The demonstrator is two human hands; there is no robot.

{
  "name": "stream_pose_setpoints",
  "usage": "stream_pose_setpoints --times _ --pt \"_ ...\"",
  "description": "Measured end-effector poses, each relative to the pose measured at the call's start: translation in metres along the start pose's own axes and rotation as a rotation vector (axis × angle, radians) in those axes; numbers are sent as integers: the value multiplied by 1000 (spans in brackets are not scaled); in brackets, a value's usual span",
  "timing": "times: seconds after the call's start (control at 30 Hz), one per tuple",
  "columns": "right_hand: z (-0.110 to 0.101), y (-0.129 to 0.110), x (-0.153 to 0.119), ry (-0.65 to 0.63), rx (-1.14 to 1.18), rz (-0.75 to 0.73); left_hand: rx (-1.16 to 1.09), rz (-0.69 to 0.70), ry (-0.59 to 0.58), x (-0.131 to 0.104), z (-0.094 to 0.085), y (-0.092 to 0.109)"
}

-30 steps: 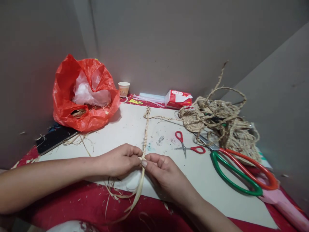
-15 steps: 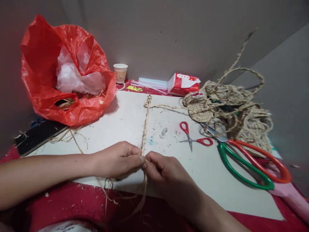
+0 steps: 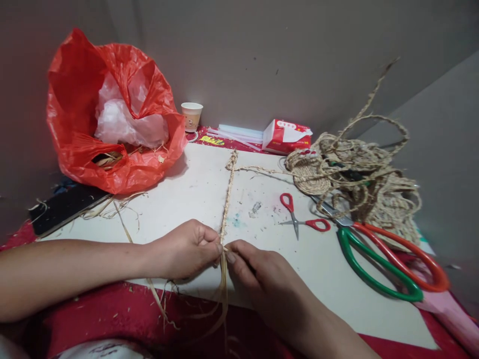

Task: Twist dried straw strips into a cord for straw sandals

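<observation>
A thin braided straw cord (image 3: 227, 204) runs down the white board (image 3: 179, 194) toward me, its lower end at my fingertips. My left hand (image 3: 190, 249) is closed, thumb and fingers pinching the cord where the braiding stops. From the right side my right hand (image 3: 258, 269) pinches a straw strand at the same spot, thumb against forefinger. Below both hands, loose straw strands (image 3: 223, 284) hang over the board's near edge. A side strand (image 3: 262, 170) stretches from the cord's top to a heap of braided straw cord (image 3: 389, 194) on the right.
Small red-handled scissors (image 3: 294, 217) lie open right of the cord. Large shears (image 3: 346, 219) with green and orange handles lie farther right. A red plastic bag (image 3: 71, 114) and a black phone-like slab (image 3: 67, 212) are left. Behind stand a paper cup (image 3: 192, 119) and tissue pack (image 3: 286, 137).
The view has shifted slightly. My right fingers have drawn a little away from my left thumb, and more loose strands show between the hands.
</observation>
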State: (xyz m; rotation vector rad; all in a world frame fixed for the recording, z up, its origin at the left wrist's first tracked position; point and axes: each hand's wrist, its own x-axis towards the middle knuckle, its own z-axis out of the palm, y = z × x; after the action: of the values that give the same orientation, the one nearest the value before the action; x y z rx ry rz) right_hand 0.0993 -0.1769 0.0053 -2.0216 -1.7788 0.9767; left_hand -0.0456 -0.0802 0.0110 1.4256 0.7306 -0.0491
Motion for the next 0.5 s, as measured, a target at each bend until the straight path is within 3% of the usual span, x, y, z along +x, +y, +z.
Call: stream_pose_setpoints --times 0.1,0.3,0.5 --pt "-1 2 -4 51 -20 8 -13 3 8 0 0 -2" --pt "12 0 -10 184 85 -206 -115 0 3 -4 4 -3" --pt "26 -7 -13 365 -286 -279 -199 19 -25 -6 4 -1"
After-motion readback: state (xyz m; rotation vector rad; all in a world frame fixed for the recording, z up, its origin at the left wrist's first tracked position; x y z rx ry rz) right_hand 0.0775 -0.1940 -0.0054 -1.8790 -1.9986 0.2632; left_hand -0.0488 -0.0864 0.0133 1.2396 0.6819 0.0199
